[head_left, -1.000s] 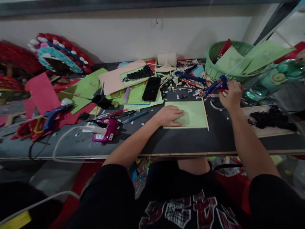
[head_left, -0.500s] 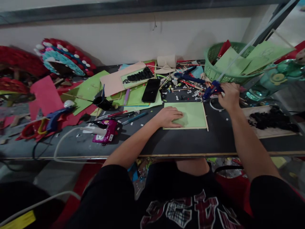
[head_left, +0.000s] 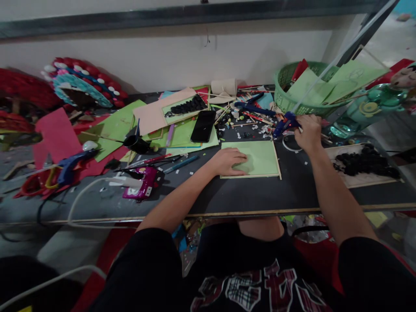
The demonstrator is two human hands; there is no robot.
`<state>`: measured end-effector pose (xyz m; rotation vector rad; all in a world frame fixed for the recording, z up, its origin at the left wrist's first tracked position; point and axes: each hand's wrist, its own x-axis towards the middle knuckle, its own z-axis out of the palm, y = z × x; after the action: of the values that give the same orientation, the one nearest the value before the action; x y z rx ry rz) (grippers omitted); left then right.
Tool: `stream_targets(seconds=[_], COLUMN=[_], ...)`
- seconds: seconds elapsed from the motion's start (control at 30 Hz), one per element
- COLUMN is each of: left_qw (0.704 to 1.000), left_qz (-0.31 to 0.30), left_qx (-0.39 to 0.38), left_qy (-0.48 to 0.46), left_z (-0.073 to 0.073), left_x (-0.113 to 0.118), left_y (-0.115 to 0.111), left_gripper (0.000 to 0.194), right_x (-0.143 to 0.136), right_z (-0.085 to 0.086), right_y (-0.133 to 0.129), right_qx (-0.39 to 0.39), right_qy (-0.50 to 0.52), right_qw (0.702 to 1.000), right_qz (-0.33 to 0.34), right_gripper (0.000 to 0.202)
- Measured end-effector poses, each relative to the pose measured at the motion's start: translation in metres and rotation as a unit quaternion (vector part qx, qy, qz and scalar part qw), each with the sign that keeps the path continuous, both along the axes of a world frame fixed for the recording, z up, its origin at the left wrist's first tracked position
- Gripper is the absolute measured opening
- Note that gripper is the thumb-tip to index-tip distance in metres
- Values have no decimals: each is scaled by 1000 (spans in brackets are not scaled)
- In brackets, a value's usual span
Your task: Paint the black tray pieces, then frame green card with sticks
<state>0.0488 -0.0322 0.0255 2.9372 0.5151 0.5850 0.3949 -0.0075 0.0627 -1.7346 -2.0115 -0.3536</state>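
Fingers apart, my left hand (head_left: 230, 162) rests on the left part of a light green sheet (head_left: 260, 156), which has thin wooden strips along its front and right edges. To the right, my right hand (head_left: 308, 131) is wrapped round a dark blue glue gun (head_left: 285, 124), whose tip points left and down, just beyond the sheet's back right corner. The palm hides most of the handle. A white ring (head_left: 290, 144) lies below the gun.
A green basket (head_left: 300, 100) with papers stands at the back right, beside a teal bottle (head_left: 360, 113). A black phone (head_left: 203, 126), a purple glue gun (head_left: 140, 184) and scissors (head_left: 40, 180) lie leftward. A board with black pieces (head_left: 362, 164) is at right.
The whole view has shifted slightly. Against the table, my left hand stays on the green sheet and my right hand stays on the blue glue gun.
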Motion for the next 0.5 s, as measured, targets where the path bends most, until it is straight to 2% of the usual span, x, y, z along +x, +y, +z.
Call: stream_targets(seconds=[0.13, 0.33, 0.5], left_qw=[1000, 1000, 997], left_qz=[3, 5, 5], left_qx=[-6, 12, 55], left_qy=[8, 3, 52], left_z=[1, 1, 4], left_x=[0, 0, 3], left_y=[0, 0, -4], left_gripper=[49, 53, 52], right_x=[-1, 1, -15], right_z=[1, -2, 16], right_y=[0, 0, -11], right_qx=[-3, 37, 96], right_qy=[3, 4, 42], right_qw=[1000, 999, 994], right_qz=[5, 37, -30], right_gripper=[37, 34, 34])
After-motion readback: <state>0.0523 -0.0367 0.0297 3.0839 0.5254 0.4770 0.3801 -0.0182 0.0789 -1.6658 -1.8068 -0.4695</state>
